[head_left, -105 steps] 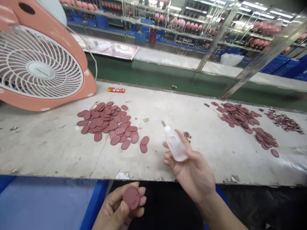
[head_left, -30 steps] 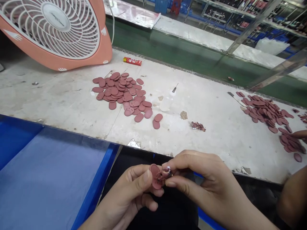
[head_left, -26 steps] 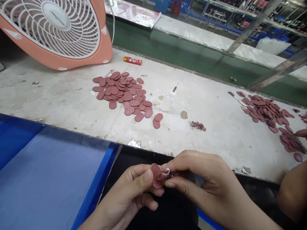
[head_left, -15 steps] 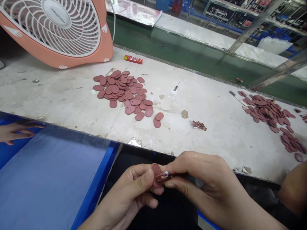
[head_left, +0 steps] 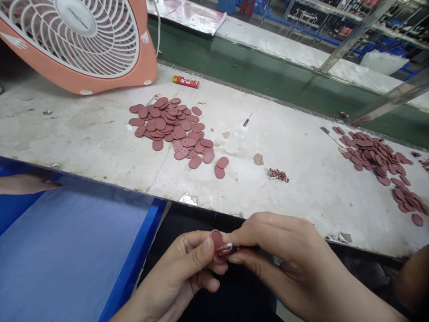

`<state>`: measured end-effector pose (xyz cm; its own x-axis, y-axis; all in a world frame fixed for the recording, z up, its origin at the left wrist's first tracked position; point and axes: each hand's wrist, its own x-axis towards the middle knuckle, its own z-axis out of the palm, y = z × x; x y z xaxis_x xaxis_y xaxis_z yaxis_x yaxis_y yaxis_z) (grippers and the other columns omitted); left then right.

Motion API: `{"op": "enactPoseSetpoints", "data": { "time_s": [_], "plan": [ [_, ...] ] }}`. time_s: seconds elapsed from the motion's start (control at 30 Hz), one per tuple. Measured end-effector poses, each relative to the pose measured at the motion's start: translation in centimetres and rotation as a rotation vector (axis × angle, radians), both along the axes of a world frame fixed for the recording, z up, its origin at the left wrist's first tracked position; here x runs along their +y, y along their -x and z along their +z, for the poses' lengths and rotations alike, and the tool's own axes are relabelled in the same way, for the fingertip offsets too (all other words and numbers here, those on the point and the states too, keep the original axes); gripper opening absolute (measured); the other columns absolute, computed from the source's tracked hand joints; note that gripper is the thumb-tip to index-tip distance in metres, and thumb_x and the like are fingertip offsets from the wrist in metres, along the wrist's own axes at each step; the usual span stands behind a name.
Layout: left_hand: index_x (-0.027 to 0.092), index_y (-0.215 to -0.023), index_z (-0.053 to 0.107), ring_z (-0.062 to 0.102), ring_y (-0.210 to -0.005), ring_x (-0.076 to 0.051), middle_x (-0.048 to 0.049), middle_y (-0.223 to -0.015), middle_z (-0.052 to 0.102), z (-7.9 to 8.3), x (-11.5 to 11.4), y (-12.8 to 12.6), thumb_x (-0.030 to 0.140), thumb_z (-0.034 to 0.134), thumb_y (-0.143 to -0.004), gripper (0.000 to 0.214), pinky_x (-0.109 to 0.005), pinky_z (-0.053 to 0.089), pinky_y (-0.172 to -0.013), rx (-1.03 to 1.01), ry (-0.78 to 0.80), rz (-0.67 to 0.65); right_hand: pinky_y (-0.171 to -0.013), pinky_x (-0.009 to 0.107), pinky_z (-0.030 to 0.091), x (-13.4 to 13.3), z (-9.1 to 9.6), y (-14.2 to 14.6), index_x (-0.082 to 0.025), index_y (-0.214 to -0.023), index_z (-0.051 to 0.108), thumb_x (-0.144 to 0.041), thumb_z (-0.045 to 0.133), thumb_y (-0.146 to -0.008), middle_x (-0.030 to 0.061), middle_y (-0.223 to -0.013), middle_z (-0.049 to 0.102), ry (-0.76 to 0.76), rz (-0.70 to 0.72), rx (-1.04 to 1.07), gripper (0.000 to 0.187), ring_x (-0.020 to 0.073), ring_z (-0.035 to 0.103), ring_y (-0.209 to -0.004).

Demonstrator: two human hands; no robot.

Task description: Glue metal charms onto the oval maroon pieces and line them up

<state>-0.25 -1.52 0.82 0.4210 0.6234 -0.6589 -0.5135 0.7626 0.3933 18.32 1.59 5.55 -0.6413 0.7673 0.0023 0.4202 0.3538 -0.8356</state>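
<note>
Between thumb and fingers, my left hand (head_left: 191, 264) holds a reddish-brown oval piece (head_left: 217, 241) with a raised rim. My right hand (head_left: 284, 255) pinches a small part with a white tip (head_left: 229, 245) against the oval's right side; the fingers cover most of it, so its kind is unclear. Both hands meet below the table's front edge. On the table beyond them lies a loose pile of similar oval pieces (head_left: 167, 127), with two overlapping ovals (head_left: 220, 167) apart from it. Nearer my right hand sits a small bundle of reddish strips (head_left: 278, 175).
An orange fan (head_left: 83, 44) stands at the table's back left, beside a red tube (head_left: 186, 82). A needle-tipped bottle (head_left: 236, 138) lies mid-table. More ovals (head_left: 372, 154) are heaped at right. A co-worker's hand (head_left: 28, 184) rests over a blue bin (head_left: 83, 241) at left.
My hands keep nearly the same pose, with the oval shifted very slightly left. The co-worker's hand at left has changed from spread fingers to a narrower shape.
</note>
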Motion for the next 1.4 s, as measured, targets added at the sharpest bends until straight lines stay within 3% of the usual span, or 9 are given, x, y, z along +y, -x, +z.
{"op": "enactPoseSetpoints", "data": {
  "time_s": [0.37, 1.4],
  "plan": [
    [0.015, -0.073, 0.076, 0.054, -0.056, -0.006, 0.0007, -0.061, 0.062, -1.7, -0.9, -0.2, 0.033, 0.087, -0.063, 0.023, -0.009, 0.045, -0.048, -0.065, 0.075, 0.1, -0.064, 0.021, 0.047, -0.2, -0.5, 0.8, -0.016, -0.092, 0.064, -0.01, 0.054, -0.09, 0.0036, -0.08, 0.065, -0.113, -0.001, -0.077, 0.012, 0.0121, 0.06, -0.07],
    [0.015, -0.068, 0.076, 0.055, -0.053, -0.004, 0.0013, -0.058, 0.064, -1.3, -0.6, -0.4, 0.029, 0.087, -0.064, 0.018, -0.01, 0.047, -0.05, -0.111, 0.05, 0.12, -0.065, 0.02, 0.046, -0.4, -0.5, 1.0, -0.014, -0.093, 0.063, -0.006, 0.052, -0.089, 0.0035, -0.08, 0.063, -0.176, 0.012, -0.057, 0.014, 0.0114, 0.057, -0.069]
  ]
}}
